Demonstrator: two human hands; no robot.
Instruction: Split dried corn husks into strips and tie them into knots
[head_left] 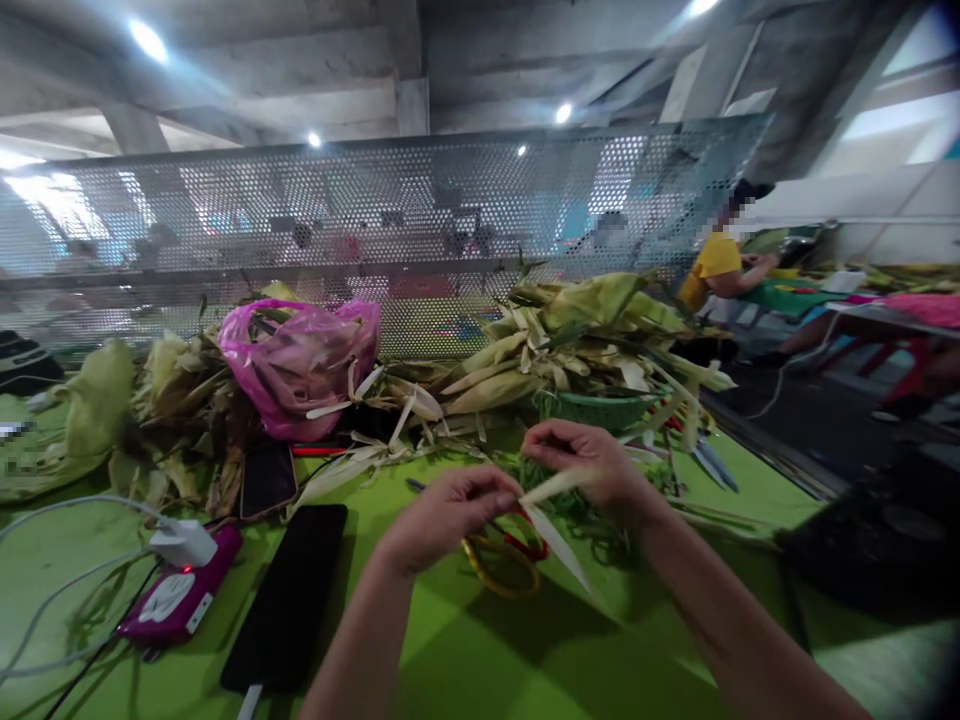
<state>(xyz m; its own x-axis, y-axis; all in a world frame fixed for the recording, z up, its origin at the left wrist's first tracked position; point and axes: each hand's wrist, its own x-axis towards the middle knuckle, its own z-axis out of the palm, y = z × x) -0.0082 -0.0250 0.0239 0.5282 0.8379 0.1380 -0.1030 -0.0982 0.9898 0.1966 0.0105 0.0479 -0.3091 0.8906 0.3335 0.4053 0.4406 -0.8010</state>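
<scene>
My left hand [461, 508] is closed in a pinch on a pale corn husk strip [559, 545], just above the table. One length of the strip hangs down to the right; another runs up to the palm side of my right hand [581, 462]. The fingers of that hand are pinched together over a tangle of green string [600, 515]; what is between their tips is too small to make out. Beneath my left hand lie scissors with yellow and red handles [501, 575], partly hidden by the hand.
Husks [600, 310] are heaped over a green basket [600, 410]. A pink plastic bag [300, 365], a large black phone [289, 600], another phone [268, 480] and a purple power strip [180, 590] with cables lie leftward. A perforated metal screen [420, 210] stands behind; a person [720, 260] sits far right.
</scene>
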